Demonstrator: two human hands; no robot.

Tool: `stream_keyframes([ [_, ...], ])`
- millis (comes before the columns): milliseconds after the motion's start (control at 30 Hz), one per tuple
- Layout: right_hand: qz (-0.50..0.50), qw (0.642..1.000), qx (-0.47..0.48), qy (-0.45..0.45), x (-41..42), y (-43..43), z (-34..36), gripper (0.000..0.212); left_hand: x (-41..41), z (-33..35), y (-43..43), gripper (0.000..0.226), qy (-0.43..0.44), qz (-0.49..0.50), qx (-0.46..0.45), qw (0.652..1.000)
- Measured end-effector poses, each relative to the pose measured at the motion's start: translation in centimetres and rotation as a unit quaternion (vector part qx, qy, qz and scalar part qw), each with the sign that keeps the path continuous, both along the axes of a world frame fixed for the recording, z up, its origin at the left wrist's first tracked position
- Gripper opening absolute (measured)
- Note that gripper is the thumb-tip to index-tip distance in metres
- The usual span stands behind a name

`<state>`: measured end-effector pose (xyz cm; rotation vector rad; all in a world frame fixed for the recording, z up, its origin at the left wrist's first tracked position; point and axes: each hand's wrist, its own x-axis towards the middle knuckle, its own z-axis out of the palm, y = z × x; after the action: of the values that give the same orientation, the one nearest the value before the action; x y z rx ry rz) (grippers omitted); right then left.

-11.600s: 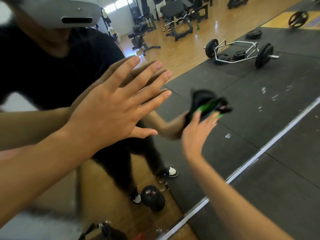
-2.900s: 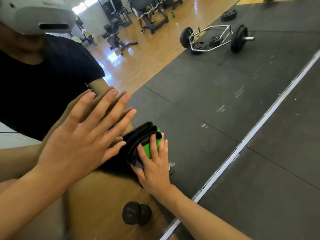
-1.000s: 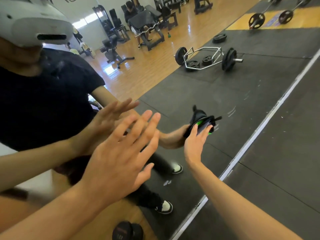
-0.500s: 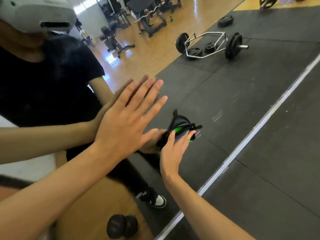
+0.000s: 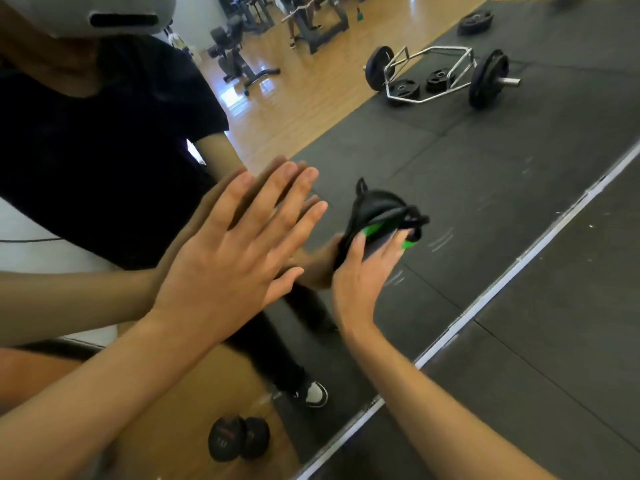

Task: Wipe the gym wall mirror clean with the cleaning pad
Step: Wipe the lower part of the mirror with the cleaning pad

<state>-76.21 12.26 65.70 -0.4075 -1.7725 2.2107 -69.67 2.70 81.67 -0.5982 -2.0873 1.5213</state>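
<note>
The gym wall mirror [image 5: 467,174] fills most of the view and reflects me, the gym floor and equipment. My right hand [image 5: 363,271] presses a black and green cleaning pad [image 5: 381,216] flat against the glass, fingers spread over it. To its left, my left hand [image 5: 235,258] lies flat on the mirror, fingers apart, holding nothing. A few pale streaks [image 5: 440,240] show on the glass just right of the pad.
The mirror's pale bottom edge [image 5: 502,271] runs diagonally, with black rubber floor mat [image 5: 554,358] beyond it. Reflected in the glass are a hex barbell [image 5: 436,77], weight benches [image 5: 311,22] and a dumbbell [image 5: 239,441] low down.
My right hand has slid the pad a little to the right and up along the glass since half a second ago. My left hand stays flat on the mirror.
</note>
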Motion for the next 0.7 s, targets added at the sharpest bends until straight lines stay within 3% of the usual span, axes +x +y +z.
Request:
stream_keyframes([
  [100,-0.039,0.997,0.040,0.045,-3.3,2.2,2.5,0.075,0.0,0.0,0.1,0.091,-0.002,0.007,-0.004,1.000],
  [200,-0.026,0.991,0.087,0.101,-1.2,0.7,0.8,0.073,-0.1,0.1,0.0,0.089,0.004,0.003,-0.003,1.000],
  [300,0.056,0.973,0.158,0.158,5.0,-2.3,-3.0,0.081,0.0,0.0,0.1,0.084,0.001,0.002,-0.003,1.000],
  [400,0.129,0.953,0.242,0.132,9.6,-3.9,-6.6,0.072,0.1,-0.2,-0.2,0.073,0.007,0.000,-0.010,1.000],
  [467,0.124,0.958,0.225,0.129,7.8,-3.0,-6.7,0.075,0.1,-0.3,-0.2,0.069,0.012,-0.002,-0.012,1.000],
  [600,-0.011,0.992,0.097,0.083,-1.9,1.7,0.2,0.075,-0.1,-0.2,0.0,0.071,0.017,0.001,-0.007,1.000],
  [700,-0.053,0.988,0.099,0.108,-4.9,3.2,4.0,0.066,-0.1,-0.1,0.1,0.076,0.015,0.004,-0.003,1.000],
])
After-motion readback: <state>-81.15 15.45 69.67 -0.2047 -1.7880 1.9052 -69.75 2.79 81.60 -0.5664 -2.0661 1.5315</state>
